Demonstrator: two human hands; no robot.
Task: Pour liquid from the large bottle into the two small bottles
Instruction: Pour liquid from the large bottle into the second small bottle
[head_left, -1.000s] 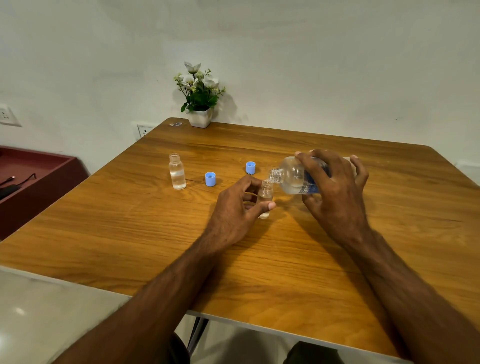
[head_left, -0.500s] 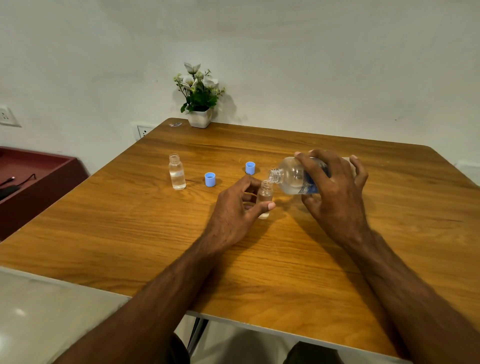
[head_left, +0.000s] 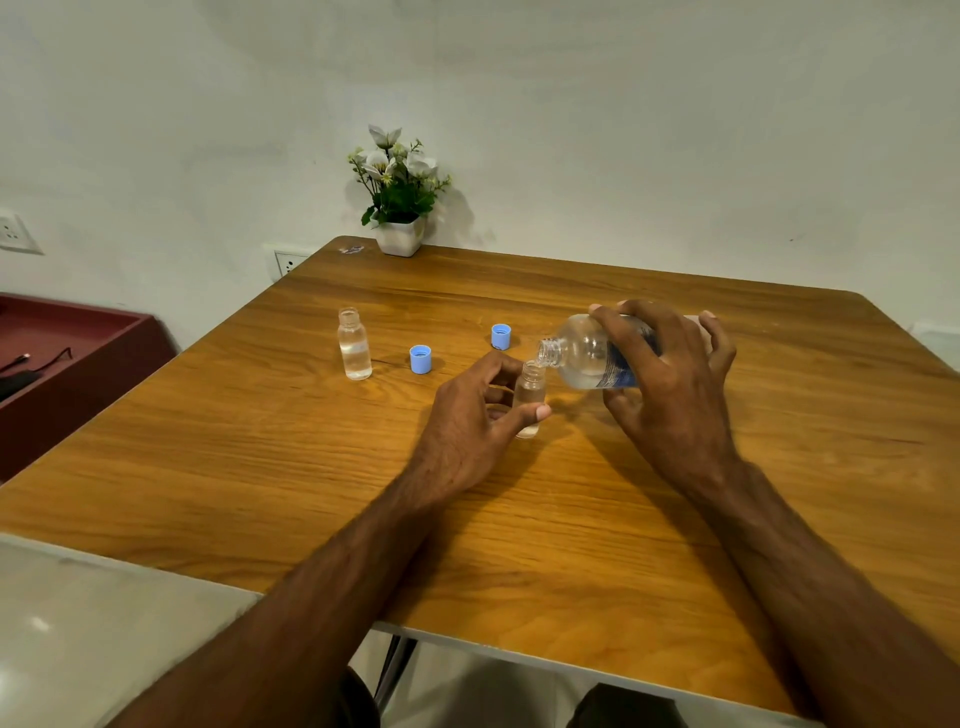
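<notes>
While the right hand (head_left: 670, 384) grasps the large bottle (head_left: 587, 358), tipped with its mouth just over the second small bottle (head_left: 529, 400), the left hand (head_left: 478, 421) pinches that bottle upright near table (head_left: 260, 467) centre; little liquid shows at its base, so filling is judged under way; first small bottle (head_left: 354, 345), at ten o'clock from the hands, stands about half full, judged done; two blue caps (head_left: 421, 359) lie between, at eleven o'clock; capping is no part of the task as stated.

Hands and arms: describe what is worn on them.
Both forearms are bare up to the frame edge, with no sleeve in view. The left hand and right hand wear no gloves, and no ring, watch or bracelet shows on fingers or wrists.
</notes>
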